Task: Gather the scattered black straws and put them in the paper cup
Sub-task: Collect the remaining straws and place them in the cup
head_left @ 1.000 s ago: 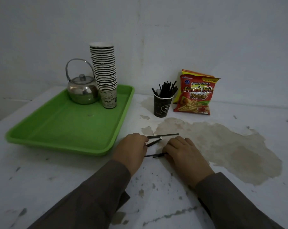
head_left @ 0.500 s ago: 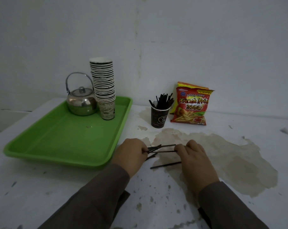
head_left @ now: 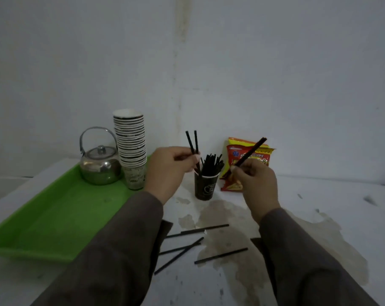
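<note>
A dark paper cup (head_left: 204, 188) stands on the white table and holds several black straws (head_left: 211, 164). My left hand (head_left: 169, 171) is raised just left of the cup, shut on two black straws (head_left: 192, 142) that point upward, their lower ends at the cup's rim. My right hand (head_left: 254, 182) is up on the cup's right side and grips one black straw (head_left: 250, 154) tilted up to the right. Several loose straws (head_left: 220, 255) lie on the table between my forearms, near the brown stain.
A green tray (head_left: 43, 217) at the left carries a steel kettle (head_left: 100, 165) and a tall stack of paper cups (head_left: 131, 146). A red and yellow snack bag (head_left: 247, 160) leans on the wall behind my right hand. A large brown stain (head_left: 231, 217) marks the table.
Both hands have lifted from the table up to the cup, the left with two straws, the right with one. The view has tilted upward.
</note>
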Demonstrator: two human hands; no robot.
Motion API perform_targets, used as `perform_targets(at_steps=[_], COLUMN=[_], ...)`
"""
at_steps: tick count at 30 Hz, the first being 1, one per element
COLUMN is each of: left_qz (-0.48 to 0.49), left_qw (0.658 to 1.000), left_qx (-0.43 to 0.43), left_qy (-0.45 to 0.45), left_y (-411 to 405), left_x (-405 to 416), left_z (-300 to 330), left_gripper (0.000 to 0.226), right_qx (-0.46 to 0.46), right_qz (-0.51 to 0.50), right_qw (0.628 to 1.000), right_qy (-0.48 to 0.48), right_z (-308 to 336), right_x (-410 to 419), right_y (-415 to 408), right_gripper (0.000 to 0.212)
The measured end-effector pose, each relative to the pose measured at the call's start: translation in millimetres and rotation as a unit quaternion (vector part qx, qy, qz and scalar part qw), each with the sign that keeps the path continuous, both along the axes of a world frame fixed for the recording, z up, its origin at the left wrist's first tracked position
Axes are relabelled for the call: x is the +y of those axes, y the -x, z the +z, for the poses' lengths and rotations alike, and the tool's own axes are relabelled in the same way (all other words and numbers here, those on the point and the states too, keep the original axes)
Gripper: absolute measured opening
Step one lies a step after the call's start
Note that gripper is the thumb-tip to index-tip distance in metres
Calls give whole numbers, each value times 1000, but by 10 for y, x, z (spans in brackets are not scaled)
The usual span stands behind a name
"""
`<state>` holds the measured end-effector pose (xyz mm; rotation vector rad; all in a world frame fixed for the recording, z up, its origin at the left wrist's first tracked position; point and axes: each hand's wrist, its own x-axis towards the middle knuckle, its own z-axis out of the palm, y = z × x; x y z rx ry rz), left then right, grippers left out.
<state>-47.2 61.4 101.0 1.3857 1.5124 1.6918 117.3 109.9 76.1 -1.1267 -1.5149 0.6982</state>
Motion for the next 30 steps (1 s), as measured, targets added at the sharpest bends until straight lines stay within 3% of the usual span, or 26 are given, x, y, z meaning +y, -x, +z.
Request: perform_targets(at_steps=[4,13,21,23,27,30], left_qz=[31,99,66,54,16,-4], left_qw=[998,982,989,990,992,987], left_qx=[35,145,112,117,114,157], left_qy=[-36,65,67,54,45,36], left_y=[47,40,1,-8,-31,-43], left_x=[325,853,986,981,943,909], left_z=[150,-254,-503,-505,-494,-494], left_gripper=[16,17,11,17,46,55], right_qx=[-1,-218,-93,-62,-47,-94], right_qz=[5,-82,49,65,85,93], right_qw=[1000,969,990,993,994,991], right_qy=[1,83,92,80,43,4], right_z=[169,-112,-267,-270,-275,-299], right_x=[342,774,760,739,690,691], right_y=[190,408,495,480,479,486], right_gripper=[4,20,19,31,78,90])
